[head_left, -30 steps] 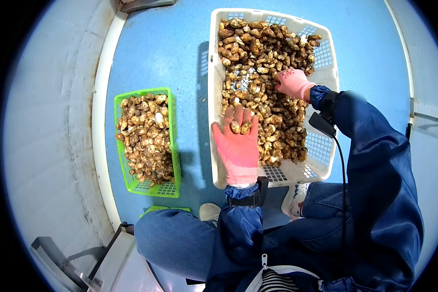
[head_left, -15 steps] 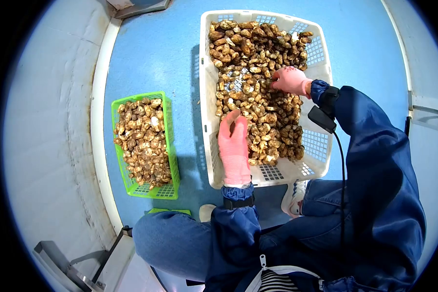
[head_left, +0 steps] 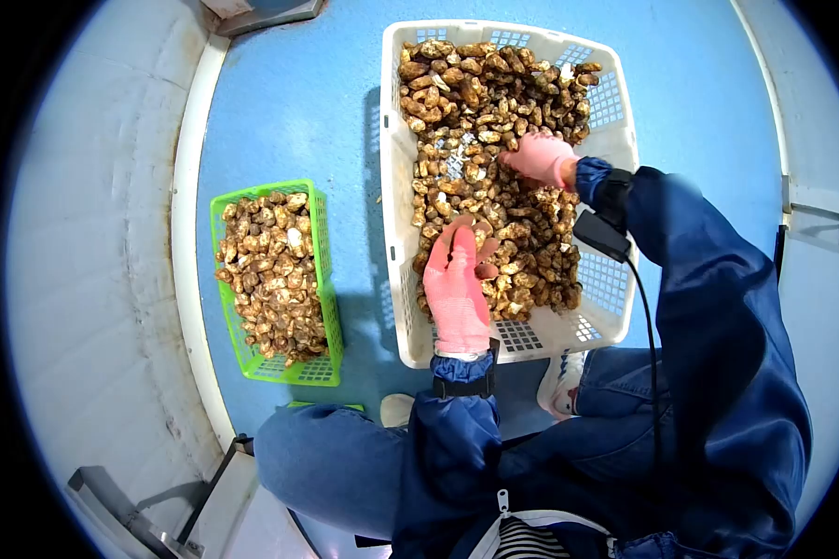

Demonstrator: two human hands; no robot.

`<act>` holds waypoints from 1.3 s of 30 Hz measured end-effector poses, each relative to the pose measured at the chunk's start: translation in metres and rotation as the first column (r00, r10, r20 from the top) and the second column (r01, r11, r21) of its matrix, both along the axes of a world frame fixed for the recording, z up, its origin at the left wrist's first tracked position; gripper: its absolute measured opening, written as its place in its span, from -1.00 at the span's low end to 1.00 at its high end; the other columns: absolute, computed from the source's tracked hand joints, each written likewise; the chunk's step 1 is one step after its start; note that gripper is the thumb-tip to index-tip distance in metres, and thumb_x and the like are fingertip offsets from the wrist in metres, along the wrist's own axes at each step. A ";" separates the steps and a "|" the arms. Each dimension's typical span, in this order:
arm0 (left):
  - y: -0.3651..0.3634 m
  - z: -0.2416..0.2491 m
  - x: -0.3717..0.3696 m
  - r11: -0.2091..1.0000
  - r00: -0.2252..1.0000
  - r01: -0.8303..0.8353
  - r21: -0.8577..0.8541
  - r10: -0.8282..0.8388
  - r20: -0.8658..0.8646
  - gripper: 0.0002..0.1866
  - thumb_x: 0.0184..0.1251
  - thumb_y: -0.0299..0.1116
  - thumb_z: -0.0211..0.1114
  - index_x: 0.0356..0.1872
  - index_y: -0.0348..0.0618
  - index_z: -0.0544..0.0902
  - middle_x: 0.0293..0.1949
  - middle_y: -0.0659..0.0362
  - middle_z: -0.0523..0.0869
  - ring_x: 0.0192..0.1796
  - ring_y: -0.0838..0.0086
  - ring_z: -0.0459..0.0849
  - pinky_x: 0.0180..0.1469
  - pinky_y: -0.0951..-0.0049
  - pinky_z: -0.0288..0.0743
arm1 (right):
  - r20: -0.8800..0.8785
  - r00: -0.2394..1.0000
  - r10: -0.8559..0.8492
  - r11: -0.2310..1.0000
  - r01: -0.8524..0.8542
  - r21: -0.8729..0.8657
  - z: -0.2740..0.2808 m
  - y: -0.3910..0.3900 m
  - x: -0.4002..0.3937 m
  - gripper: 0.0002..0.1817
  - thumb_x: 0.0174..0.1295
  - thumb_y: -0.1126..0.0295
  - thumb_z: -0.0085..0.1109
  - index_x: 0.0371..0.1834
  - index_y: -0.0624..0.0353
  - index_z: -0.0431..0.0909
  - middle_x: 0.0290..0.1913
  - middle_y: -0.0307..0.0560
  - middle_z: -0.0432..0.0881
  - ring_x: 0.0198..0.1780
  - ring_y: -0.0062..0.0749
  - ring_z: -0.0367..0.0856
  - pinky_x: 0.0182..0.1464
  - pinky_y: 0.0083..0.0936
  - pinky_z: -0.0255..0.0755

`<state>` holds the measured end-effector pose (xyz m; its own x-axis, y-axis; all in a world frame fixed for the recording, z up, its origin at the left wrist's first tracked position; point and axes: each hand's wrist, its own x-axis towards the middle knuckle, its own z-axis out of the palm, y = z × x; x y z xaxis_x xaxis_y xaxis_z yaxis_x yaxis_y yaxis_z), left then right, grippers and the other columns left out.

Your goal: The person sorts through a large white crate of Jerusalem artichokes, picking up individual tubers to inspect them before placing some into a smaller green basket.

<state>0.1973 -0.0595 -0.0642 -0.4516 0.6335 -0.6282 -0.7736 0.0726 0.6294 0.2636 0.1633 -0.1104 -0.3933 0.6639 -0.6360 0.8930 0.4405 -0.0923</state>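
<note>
A large white basket [head_left: 401, 186] holds a heap of brown, lumpy pieces [head_left: 517, 238] that look like mushrooms. My left hand [head_left: 459, 289], in a pink glove, lies over the lower left of the heap, its fingers curled round one of the brown pieces [head_left: 480, 238]. My right hand [head_left: 541, 158], gloved in pink too, reaches into the middle of the heap with its fingertips down among the pieces; whether it grips anything is hidden.
A smaller green basket [head_left: 336, 326] full of similar brown pieces stands on the blue floor [head_left: 280, 102] to the left. A white wall [head_left: 103, 224] runs along the left. My knees and a shoe [head_left: 561, 384] are near the white basket's lower edge.
My right hand has moved left and slightly down over the heap. My left hand has shifted slightly right and down, and a brown piece now shows between its fingers.
</note>
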 end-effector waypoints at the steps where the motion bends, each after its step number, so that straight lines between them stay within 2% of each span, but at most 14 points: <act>1: -0.001 0.000 -0.002 1.000 1.000 0.003 -0.004 -0.003 -0.002 -0.65 0.42 -0.27 0.17 0.14 -0.17 0.49 -0.09 0.15 0.66 -0.20 0.48 0.67 -0.40 0.62 0.41 | -0.030 0.998 0.053 0.989 -0.049 0.141 -0.007 -0.008 0.001 -0.40 0.24 -0.10 -0.04 -0.16 0.32 0.63 -0.23 0.10 0.70 -0.16 -0.12 0.69 0.00 -0.29 0.51; 3: -0.003 0.001 -0.004 0.999 0.999 0.016 0.034 -0.017 0.034 -0.66 0.41 -0.28 0.17 0.13 -0.17 0.49 -0.12 0.15 0.67 -0.21 0.46 0.68 -0.37 0.62 0.45 | -0.012 1.000 0.013 0.990 -0.012 0.142 -0.016 -0.011 0.002 -0.42 0.17 -0.07 0.06 -0.11 0.32 0.61 -0.09 0.08 0.68 -0.04 -0.13 0.65 0.01 -0.29 0.50; 7: -0.009 -0.026 -0.005 0.998 0.987 -0.025 0.061 0.015 0.160 -0.64 0.40 -0.27 0.19 0.13 -0.17 0.45 0.03 0.08 0.57 -0.03 0.34 0.59 -0.02 0.33 0.53 | -0.226 0.932 -0.282 0.934 0.213 -0.287 0.017 -0.025 0.016 -0.54 0.08 0.00 0.16 -0.20 0.19 0.68 -0.50 -0.09 0.66 -0.42 -0.36 0.66 -0.19 -0.44 0.55; 13: -0.005 -0.010 -0.002 0.994 0.998 0.061 -0.094 -0.059 0.016 -0.60 0.40 -0.14 0.19 0.12 -0.14 0.46 0.03 0.15 0.54 0.02 0.38 0.53 0.05 0.24 0.49 | -0.472 0.875 0.112 0.792 -0.365 -0.489 0.080 -0.060 0.004 -0.63 0.27 0.10 0.10 0.00 0.07 0.63 -0.38 -0.19 0.69 -0.40 -0.56 0.62 -0.26 -0.51 0.53; 15: -0.007 -0.007 -0.007 0.998 0.996 -0.006 -0.065 0.011 0.084 -0.63 0.41 -0.15 0.17 0.04 -0.24 0.52 -0.19 0.20 0.62 -0.32 0.56 0.60 -0.30 0.56 0.50 | -0.354 0.935 -0.009 0.906 -0.142 -0.399 0.075 -0.036 -0.012 -0.55 0.23 0.06 0.05 -0.06 0.23 0.61 -0.36 0.01 0.68 -0.38 -0.43 0.66 -0.26 -0.36 0.57; 17: -0.002 0.004 -0.005 0.986 0.994 -0.103 -0.132 0.107 0.021 -0.63 0.42 -0.12 0.16 -0.05 -0.27 0.54 -0.34 0.16 0.64 -0.42 0.53 0.57 -0.32 0.54 0.50 | -0.086 0.976 0.201 0.978 -0.195 0.077 0.039 -0.001 -0.018 -0.63 0.26 0.16 -0.03 -0.17 0.23 0.65 -0.34 0.04 0.69 -0.34 -0.28 0.69 -0.26 -0.30 0.57; 20: -0.006 0.013 -0.010 0.999 0.996 -0.045 -0.019 0.046 0.071 -0.61 0.42 -0.04 0.14 -0.13 -0.23 0.54 -0.25 0.11 0.62 -0.37 0.47 0.56 -0.22 0.44 0.55 | 0.034 0.880 0.474 0.807 -0.449 0.383 -0.038 0.018 0.000 -0.69 0.19 0.21 0.02 -0.36 0.24 0.65 -0.33 0.06 0.70 -0.25 -0.10 0.70 -0.24 -0.27 0.57; 24: -0.011 0.000 -0.012 0.993 0.974 0.026 0.114 -0.051 0.222 -0.62 0.42 -0.05 0.13 -0.02 -0.17 0.51 -0.16 0.16 0.56 -0.09 0.42 0.54 -0.04 0.31 0.47 | -0.239 0.948 0.212 0.975 -0.190 0.110 0.016 -0.003 -0.002 -0.71 0.20 0.26 0.08 -0.28 0.28 0.64 -0.40 -0.04 0.70 -0.42 -0.28 0.68 -0.33 -0.38 0.57; 25: -0.010 0.000 -0.011 0.993 0.972 0.023 0.120 -0.051 0.228 -0.62 0.42 -0.05 0.13 -0.02 -0.17 0.51 -0.16 0.16 0.56 -0.09 0.42 0.54 -0.04 0.31 0.47 | -0.316 0.929 -0.193 0.929 0.070 -0.363 0.034 -0.008 -0.003 -0.74 0.22 0.26 0.13 -0.21 0.22 0.65 -0.44 -0.13 0.69 -0.49 -0.49 0.64 -0.41 -0.56 0.55; 26: -0.007 0.000 -0.010 0.996 0.965 0.024 0.088 -0.046 0.259 -0.62 0.42 -0.05 0.13 0.00 -0.15 0.51 -0.15 0.15 0.57 -0.09 0.42 0.54 -0.06 0.32 0.47 | -0.369 0.856 -0.361 0.828 0.112 -0.550 0.053 -0.020 -0.001 -0.75 0.23 0.27 0.16 -0.14 0.16 0.66 -0.46 -0.20 0.68 -0.51 -0.63 0.60 -0.44 -0.67 0.52; 32: -0.007 -0.011 -0.007 0.982 0.968 0.129 0.141 -0.155 0.199 -0.62 0.40 -0.12 0.19 0.09 -0.12 0.51 -0.16 0.22 0.62 -0.17 0.52 0.57 -0.18 0.41 0.52 | -0.484 0.835 -0.261 0.630 -0.233 -0.741 0.085 -0.055 -0.003 -0.56 0.29 0.21 0.13 0.18 0.17 0.49 -0.44 -0.24 0.64 -0.51 -0.69 0.52 -0.47 -0.70 0.43; 35: -0.004 -0.002 -0.003 0.998 0.988 0.027 0.061 -0.036 0.152 -0.62 0.38 -0.12 0.22 0.07 -0.13 0.52 -0.18 0.22 0.62 -0.19 0.52 0.56 -0.19 0.40 0.52 | -0.246 0.903 -0.352 0.251 -0.162 -0.954 0.086 -0.035 -0.015 -0.46 0.31 0.31 0.13 0.35 0.16 0.30 -0.51 -0.23 0.57 -0.58 -0.72 0.35 -0.53 -0.76 0.28; 37: -0.004 0.004 -0.004 0.998 0.994 0.054 0.038 -0.058 0.096 -0.61 0.36 -0.12 0.24 0.06 -0.15 0.52 -0.17 0.18 0.62 -0.20 0.50 0.56 -0.20 0.42 0.51 | -0.297 0.955 0.000 0.614 -0.235 -0.753 0.089 -0.017 -0.027 -0.50 0.31 0.26 0.10 0.29 0.18 0.37 -0.46 -0.20 0.61 -0.53 -0.68 0.44 -0.49 -0.69 0.37; 39: -0.011 0.004 -0.010 1.000 0.991 0.005 0.031 -0.009 0.131 -0.58 0.34 -0.10 0.25 0.05 -0.19 0.52 -0.19 0.16 0.62 -0.22 0.49 0.55 -0.20 0.43 0.49 | -0.319 0.947 -0.049 0.868 -0.118 -0.483 0.057 0.007 -0.028 -0.51 0.31 0.11 0.06 0.16 0.24 0.50 -0.41 -0.15 0.66 -0.45 -0.53 0.59 -0.40 -0.59 0.49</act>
<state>0.1878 -0.0703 -0.0601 -0.3622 0.6558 -0.6624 -0.8494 0.0605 0.5243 0.2359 0.1701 -0.0531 -0.6415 0.2807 -0.7139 0.7656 0.2928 -0.5728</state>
